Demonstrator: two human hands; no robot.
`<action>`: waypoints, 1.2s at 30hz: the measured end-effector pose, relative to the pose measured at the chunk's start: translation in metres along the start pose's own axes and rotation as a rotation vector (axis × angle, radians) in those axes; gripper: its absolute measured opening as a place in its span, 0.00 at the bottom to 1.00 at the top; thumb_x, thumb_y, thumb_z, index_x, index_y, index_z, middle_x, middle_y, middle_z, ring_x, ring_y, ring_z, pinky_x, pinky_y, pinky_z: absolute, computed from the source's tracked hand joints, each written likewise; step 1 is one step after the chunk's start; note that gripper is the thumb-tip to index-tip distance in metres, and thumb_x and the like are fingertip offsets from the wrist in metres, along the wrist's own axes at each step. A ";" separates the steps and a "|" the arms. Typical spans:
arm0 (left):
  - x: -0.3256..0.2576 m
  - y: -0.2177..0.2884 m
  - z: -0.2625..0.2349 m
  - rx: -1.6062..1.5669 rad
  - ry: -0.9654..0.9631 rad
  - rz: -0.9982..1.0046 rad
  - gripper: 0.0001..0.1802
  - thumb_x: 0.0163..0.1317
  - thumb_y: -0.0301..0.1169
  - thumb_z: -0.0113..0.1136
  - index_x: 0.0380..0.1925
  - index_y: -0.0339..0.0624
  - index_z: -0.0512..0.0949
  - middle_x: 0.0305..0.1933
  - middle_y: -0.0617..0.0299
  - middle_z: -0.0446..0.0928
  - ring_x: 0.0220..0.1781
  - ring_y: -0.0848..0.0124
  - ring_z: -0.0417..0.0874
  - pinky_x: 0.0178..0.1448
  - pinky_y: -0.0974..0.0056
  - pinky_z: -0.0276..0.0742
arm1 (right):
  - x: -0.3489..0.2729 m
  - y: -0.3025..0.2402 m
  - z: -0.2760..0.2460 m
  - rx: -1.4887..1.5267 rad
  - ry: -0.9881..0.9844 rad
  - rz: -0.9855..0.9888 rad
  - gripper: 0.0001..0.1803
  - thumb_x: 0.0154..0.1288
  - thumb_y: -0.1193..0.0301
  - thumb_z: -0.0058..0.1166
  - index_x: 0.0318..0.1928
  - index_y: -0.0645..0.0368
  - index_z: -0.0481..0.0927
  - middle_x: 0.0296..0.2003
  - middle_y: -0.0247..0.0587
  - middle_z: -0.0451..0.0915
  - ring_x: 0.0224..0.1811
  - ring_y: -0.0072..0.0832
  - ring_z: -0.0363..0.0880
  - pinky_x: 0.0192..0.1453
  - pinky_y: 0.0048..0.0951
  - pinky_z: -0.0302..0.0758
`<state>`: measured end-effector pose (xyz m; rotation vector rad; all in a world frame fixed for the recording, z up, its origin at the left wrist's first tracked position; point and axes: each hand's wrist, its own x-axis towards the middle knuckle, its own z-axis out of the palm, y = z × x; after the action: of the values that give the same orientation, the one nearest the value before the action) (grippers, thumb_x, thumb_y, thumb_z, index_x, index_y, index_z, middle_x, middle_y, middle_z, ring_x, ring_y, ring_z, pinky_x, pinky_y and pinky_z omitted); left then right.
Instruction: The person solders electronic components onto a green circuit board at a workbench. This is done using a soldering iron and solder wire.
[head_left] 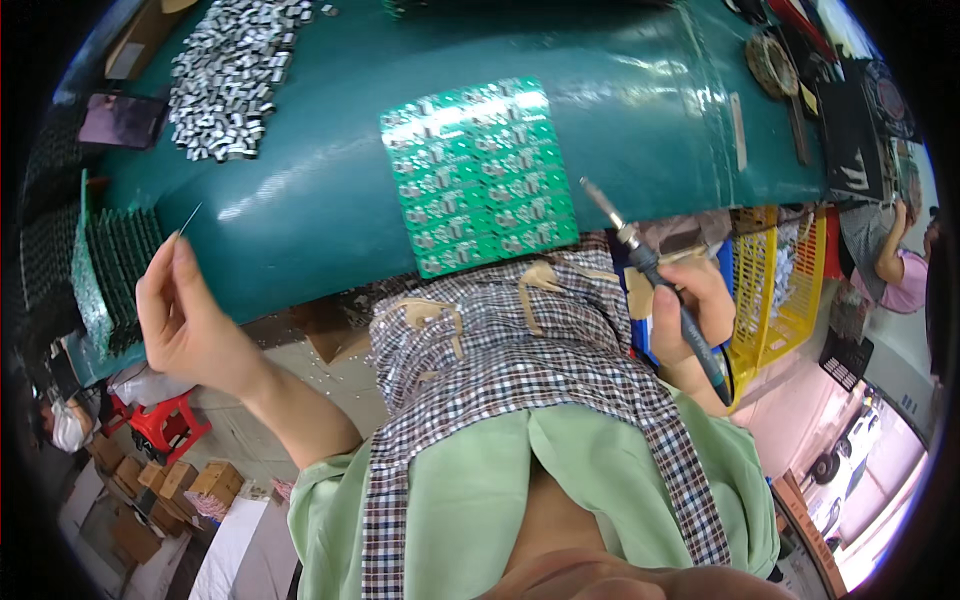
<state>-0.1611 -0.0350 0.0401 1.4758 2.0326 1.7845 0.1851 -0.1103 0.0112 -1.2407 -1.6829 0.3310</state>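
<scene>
Your left hand [185,315] is raised at the left edge of the bench, its fingertips pinched shut on a thin, straight strand of solder wire [190,218] that points up and to the right. Your right hand [690,310] is closed in a fist around the dark blue handle of a soldering iron [655,280], held just off the bench's near edge; the iron's slim metal shaft slants up and to the left, and its tip lies just beside the lower right corner of the circuit-board panel [478,172]. That panel is a flat green rectangle, gridded into many small identical boards with pale markings and small silvery parts, lying near the front edge of the bench between your two hands.

The bench top [320,190] is smooth, glossy teal with light reflections. At its far left lies a loose heap of small silver-and-black components [232,75], well apart from the panel. A stack of green boards [110,270] stands on edge at the left end, just behind your left hand. At the far right rests a coil of pale wire [770,62]. Below the bench on the right stands a yellow plastic crate [775,290] with a mesh wall, and on the floor at the left a red stool [165,425] and brown cardboard boxes [175,480]. Your checked apron [520,360] over a light green garment fills the foreground.
</scene>
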 end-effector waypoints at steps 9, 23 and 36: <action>-0.036 0.011 0.091 0.181 -0.507 0.326 0.06 0.50 0.24 0.65 0.29 0.44 0.81 0.18 0.64 0.66 0.21 0.69 0.68 0.27 0.63 0.64 | 0.064 -0.009 0.050 0.171 -0.206 0.221 0.16 0.52 0.79 0.61 0.44 0.66 0.79 0.34 0.47 0.81 0.32 0.32 0.81 0.38 0.27 0.76; -0.048 0.006 0.109 0.080 -0.630 0.086 0.06 0.51 0.21 0.60 0.28 0.39 0.74 0.34 0.60 0.80 0.33 0.63 0.82 0.36 0.65 0.76 | 0.083 0.002 0.077 0.005 -0.235 0.023 0.09 0.51 0.78 0.59 0.35 0.67 0.81 0.24 0.45 0.81 0.22 0.33 0.80 0.26 0.27 0.75; -0.049 0.004 0.110 0.103 -0.639 0.119 0.07 0.50 0.20 0.61 0.28 0.41 0.74 0.34 0.61 0.79 0.32 0.64 0.81 0.34 0.66 0.76 | 0.083 0.002 0.083 0.037 -0.256 0.043 0.09 0.51 0.77 0.59 0.35 0.67 0.81 0.25 0.45 0.81 0.22 0.33 0.80 0.26 0.27 0.75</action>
<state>-0.0671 0.0127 -0.0175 1.9087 1.7428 1.0365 0.1183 -0.0134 0.0144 -1.2497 -1.8585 0.5646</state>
